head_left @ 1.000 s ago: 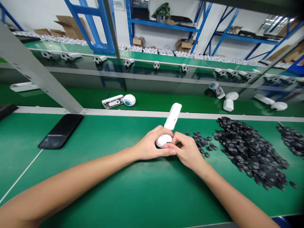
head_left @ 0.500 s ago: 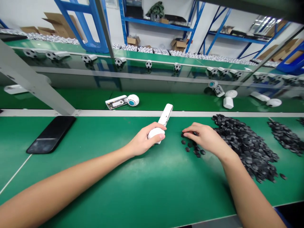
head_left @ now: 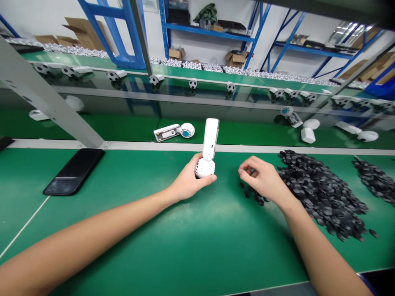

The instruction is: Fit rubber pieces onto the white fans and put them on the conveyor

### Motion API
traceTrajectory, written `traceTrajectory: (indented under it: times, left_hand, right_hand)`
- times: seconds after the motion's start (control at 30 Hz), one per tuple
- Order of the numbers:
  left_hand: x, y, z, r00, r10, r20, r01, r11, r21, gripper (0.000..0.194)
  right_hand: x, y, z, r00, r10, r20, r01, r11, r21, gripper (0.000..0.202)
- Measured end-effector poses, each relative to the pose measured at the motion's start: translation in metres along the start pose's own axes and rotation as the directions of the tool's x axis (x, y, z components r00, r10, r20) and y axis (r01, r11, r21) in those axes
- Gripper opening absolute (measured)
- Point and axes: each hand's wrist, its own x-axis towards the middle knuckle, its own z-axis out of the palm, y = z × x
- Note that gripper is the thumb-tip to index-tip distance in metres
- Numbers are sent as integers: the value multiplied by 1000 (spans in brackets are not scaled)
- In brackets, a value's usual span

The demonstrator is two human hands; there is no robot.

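My left hand (head_left: 191, 177) is wrapped around the round, slotted head of a white device (head_left: 210, 139). The device's long flat handle points up and away from me, with a small dark slot on its face. To the right, my right hand (head_left: 259, 174) is raised a little above the green table, thumb and fingertips pinched together. What sits in that pinch, if anything, is too small to make out. Just under this hand lie several loose small black pieces (head_left: 258, 199), partly hidden by it. A big heap of the same black pieces (head_left: 324, 193) spreads beside my right wrist.
A black phone (head_left: 74, 172) lies at left near a grey metal post (head_left: 52, 94). Beyond the white rail, a green belt (head_left: 129, 127) carries an opened white device (head_left: 174, 131) and others at right. Football-patterned units (head_left: 193, 84) line the far ledge. A smaller black heap (head_left: 375, 179) lies far right.
The device in my left hand has turned more upright, its handle swinging left. My right hand has lifted from the loose black pieces with its fingers pinched. Devices on the belt have shifted right.
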Motion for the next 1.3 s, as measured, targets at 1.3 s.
traceTrajectory:
  times: [1.3]
  left_hand:
    - [-8, 5, 11, 960, 199, 198, -264, 881, 392, 49]
  right_hand:
    - [-10, -30, 50, 928, 298, 225, -372, 785, 496, 32]
